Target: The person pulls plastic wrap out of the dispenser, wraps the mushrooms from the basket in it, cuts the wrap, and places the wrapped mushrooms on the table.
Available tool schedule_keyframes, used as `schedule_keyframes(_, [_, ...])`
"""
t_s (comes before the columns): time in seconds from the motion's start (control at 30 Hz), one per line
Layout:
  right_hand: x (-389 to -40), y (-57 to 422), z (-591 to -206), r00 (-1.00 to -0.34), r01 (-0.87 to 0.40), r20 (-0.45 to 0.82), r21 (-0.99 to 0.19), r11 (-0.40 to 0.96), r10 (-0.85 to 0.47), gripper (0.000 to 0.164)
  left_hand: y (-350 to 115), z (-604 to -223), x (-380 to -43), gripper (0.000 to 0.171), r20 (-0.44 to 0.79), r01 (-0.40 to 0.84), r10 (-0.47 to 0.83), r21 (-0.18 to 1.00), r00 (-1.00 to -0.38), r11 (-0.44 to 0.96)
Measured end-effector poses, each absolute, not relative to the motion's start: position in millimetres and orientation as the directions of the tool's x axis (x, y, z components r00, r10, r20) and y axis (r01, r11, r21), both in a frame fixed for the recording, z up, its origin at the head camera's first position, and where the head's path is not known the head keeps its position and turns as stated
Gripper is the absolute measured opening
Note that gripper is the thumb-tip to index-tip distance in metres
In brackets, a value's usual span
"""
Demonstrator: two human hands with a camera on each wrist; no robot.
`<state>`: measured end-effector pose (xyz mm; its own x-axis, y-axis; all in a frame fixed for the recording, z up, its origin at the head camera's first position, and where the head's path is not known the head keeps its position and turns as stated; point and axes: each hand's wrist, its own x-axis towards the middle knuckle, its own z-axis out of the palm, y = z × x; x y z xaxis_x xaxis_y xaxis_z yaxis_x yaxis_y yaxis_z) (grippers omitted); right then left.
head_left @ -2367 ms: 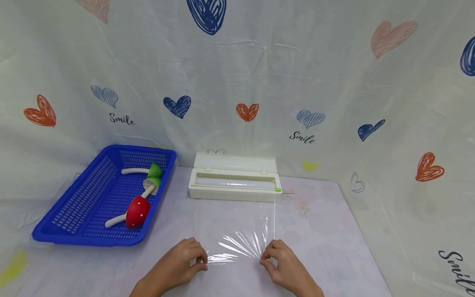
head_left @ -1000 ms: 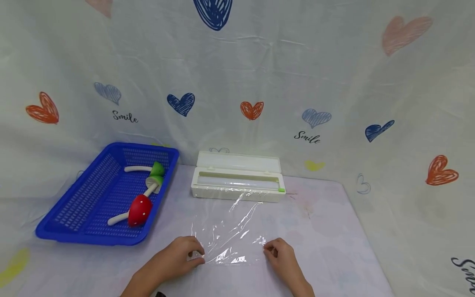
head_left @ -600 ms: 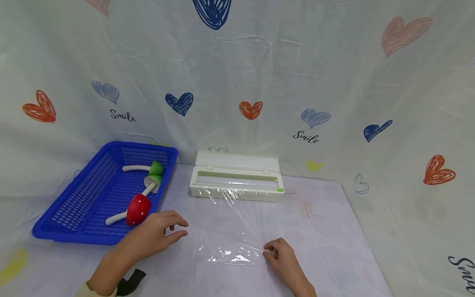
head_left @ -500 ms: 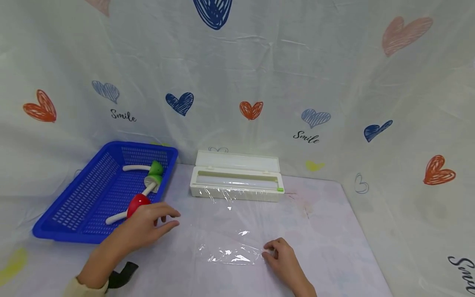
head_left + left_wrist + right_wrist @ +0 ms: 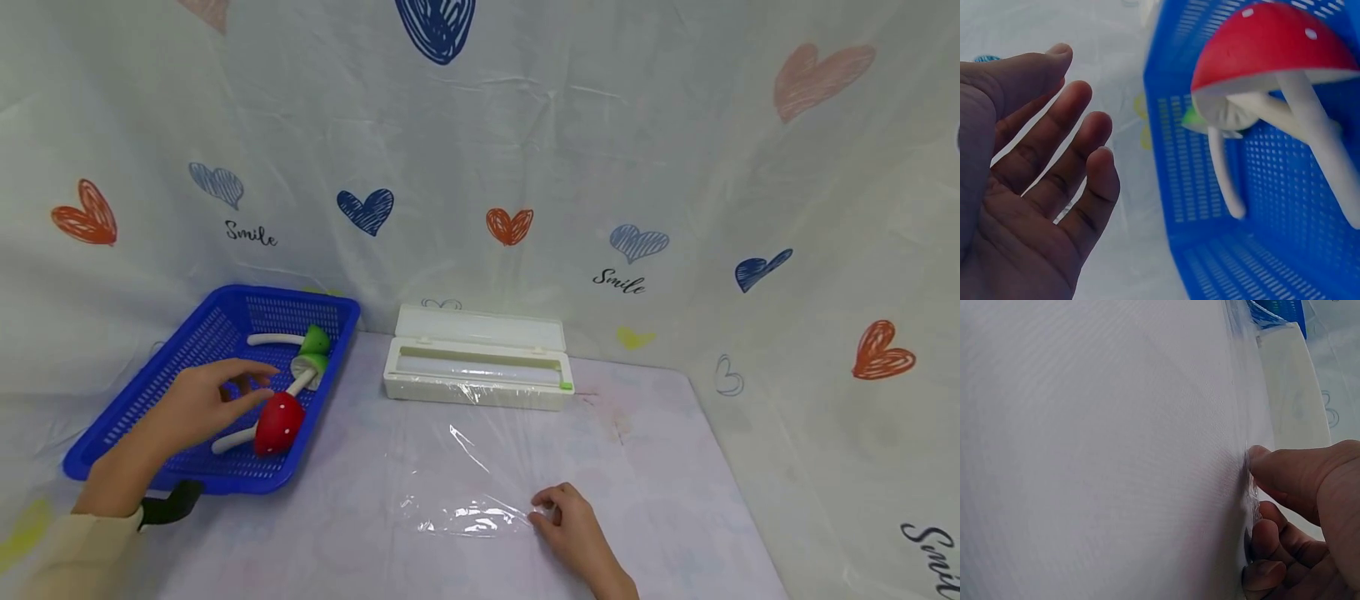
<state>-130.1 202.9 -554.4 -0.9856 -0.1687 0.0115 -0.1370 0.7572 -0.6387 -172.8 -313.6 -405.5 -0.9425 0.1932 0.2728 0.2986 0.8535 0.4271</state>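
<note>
My left hand [image 5: 197,404] is over the blue basket [image 5: 255,485], fingers loosely bent and holding nothing. Just right of its fingertips lies a toy mushroom with a red, white-dotted cap [image 5: 279,423]. In the left wrist view, thumb and fingers stand apart, with the red cap [image 5: 1266,47] across from them. Two green-capped mushrooms [image 5: 317,338] lie deeper in the basket. A clear sheet of cling film [image 5: 468,508] stretches from the white dispenser [image 5: 480,393] toward me. My right hand [image 5: 577,533] pinches its near right corner; the right wrist view shows thumb and fingers [image 5: 1264,537] at the film's edge.
The dispenser's lid [image 5: 480,327] stands raised at the back, showing the roll [image 5: 476,368] inside. A green tab [image 5: 566,386] sits at its right end. A white curtain [image 5: 555,150] with printed hearts hangs behind. A black piece [image 5: 172,502] is at my left wrist.
My left hand has let go of the film's left corner and moved left over the basket. My right hand stays at the right corner, and the film lies slacker.
</note>
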Motion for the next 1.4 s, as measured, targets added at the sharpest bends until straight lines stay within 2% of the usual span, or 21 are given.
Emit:
schedule_keyframes(0.2, [-130.8,203.7,-556.8,-0.985,-0.15,0.034,-0.636,0.757,-0.167,0.014,-331.7,-412.8,-188.8,0.032,0.152,0.234,0.183,0.456,-0.971,0.859])
schedule_keyframes(0.4, [-131.5,204.2,-559.0,-0.985,-0.153,0.037,-0.636,0.756,-0.169,0.014,-345.8,-427.6,-204.3,0.036,-0.008,0.223,0.255,0.455,-0.967,0.862])
schedule_keyframes(0.67, [-131.7,205.0,-557.3,-0.984,-0.147,0.019,-0.647,0.748,-0.177,0.014,-357.0,-435.1,-221.0,0.034,-0.265,0.159,0.333,0.515,-0.905,0.842])
schedule_keyframes(0.8, [-131.6,204.9,-556.5,-0.984,-0.143,0.009,-0.649,0.748,-0.18,0.013,-355.9,-436.1,-225.7,0.036,-0.368,0.107,0.33,0.512,-0.869,0.852])
schedule_keyframes(1.0, [-131.6,204.6,-556.3,-0.985,-0.143,0.018,-0.651,0.745,-0.173,0.012,-352.5,-438.0,-228.2,0.035,-0.45,0.058,0.321,0.506,-0.834,0.861])
schedule_keyframes(1.2, [-130.6,203.4,-556.7,-0.986,-0.144,0.034,-0.657,0.741,-0.162,0.014,-352.5,-439.9,-230.2,0.022,-0.51,0.028,0.327,0.509,-0.796,0.86])
schedule_keyframes(1.4, [-129.9,204.4,-557.3,-0.985,-0.153,0.043,-0.667,0.729,-0.168,0.014,-352.8,-442.5,-231.0,0.015,-0.552,0.002,0.31,0.488,-0.774,0.873])
